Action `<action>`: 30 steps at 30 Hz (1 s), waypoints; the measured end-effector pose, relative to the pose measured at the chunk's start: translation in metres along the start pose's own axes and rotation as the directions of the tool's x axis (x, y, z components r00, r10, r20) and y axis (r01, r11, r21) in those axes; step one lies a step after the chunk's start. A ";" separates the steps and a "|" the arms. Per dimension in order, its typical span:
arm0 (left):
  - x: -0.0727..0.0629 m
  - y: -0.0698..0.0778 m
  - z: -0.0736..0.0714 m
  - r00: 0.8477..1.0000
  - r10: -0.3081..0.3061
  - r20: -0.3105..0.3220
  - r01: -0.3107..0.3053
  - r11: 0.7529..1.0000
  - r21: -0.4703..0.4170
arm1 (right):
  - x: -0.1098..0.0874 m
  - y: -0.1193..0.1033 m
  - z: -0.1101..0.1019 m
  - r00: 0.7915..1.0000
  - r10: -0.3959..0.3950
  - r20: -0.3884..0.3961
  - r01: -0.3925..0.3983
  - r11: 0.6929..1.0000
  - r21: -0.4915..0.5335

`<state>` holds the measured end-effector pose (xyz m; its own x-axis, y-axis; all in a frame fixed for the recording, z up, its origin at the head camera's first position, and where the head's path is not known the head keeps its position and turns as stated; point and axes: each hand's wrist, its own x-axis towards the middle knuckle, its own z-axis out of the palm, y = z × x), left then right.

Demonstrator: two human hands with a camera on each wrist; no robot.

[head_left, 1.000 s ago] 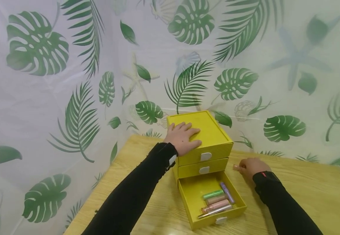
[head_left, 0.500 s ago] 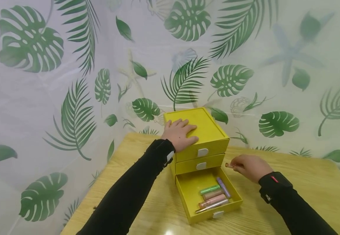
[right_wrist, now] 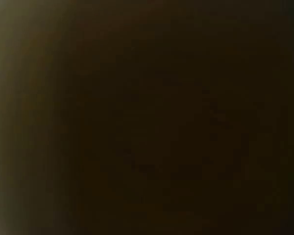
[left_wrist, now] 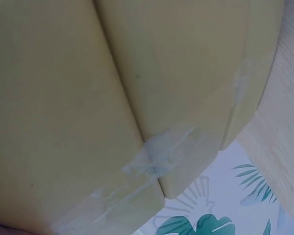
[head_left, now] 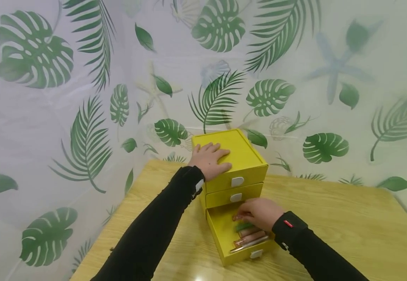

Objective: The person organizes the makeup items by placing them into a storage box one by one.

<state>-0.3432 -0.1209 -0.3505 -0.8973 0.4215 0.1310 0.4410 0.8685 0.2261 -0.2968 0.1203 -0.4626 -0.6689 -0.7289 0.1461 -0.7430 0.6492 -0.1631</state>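
In the head view a yellow drawer cabinet [head_left: 245, 156] stands on the table. My left hand [head_left: 208, 160] rests on its top with the fingers spread. The bottom drawer [head_left: 217, 236] is pulled out, and several slim tubes lie in it, among them a green tube [head_left: 244, 226], a pink tube [head_left: 249, 238] and a silvery stick [head_left: 249, 244]. Over this drawer my right hand [head_left: 261, 212] pinches a small pinkish tube [head_left: 237, 217]. That hand hides part of the drawer's right side. The right wrist view is almost wholly dark.
The wood-grain table [head_left: 330, 218] extends to both sides of the cabinet. Behind it hangs a leaf-printed sheet [head_left: 277, 47]. The two upper drawers, the middle drawer [head_left: 221, 198] among them, are closed. Clear tape [left_wrist: 161, 152] crosses the cabinet's side panels in the left wrist view.
My right hand has lifted the small pinkish tube from beside the cabinet and moved left over the pulled-out drawer. My left hand stays on the cabinet top. The head view has shifted slightly.
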 end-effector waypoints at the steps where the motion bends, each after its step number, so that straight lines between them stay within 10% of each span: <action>1: -0.001 0.000 -0.001 1.000 0.004 0.003 -0.004 1.000 -0.006 | 0.001 -0.001 0.006 1.000 0.008 0.009 -0.008 1.000 -0.006; 13: -0.002 0.000 0.001 1.000 -0.006 0.000 0.006 1.000 -0.006 | 0.007 -0.003 0.043 0.999 0.042 -0.030 -0.044 0.997 -0.064; 22: -0.001 0.004 -0.003 1.000 -0.009 0.000 0.009 1.000 0.011 | -0.004 -0.010 0.029 0.991 0.130 -0.029 -0.130 0.992 -0.001; 30: -0.001 0.003 -0.001 1.000 0.000 0.006 0.000 1.000 0.012 | -0.053 -0.038 0.002 0.897 0.431 -0.093 -0.409 0.892 0.191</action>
<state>-0.3413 -0.1190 -0.3489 -0.8975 0.4229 0.1249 0.4406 0.8717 0.2147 -0.2329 0.1334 -0.4662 -0.9229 -0.3539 0.1520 -0.3849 0.8355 -0.3920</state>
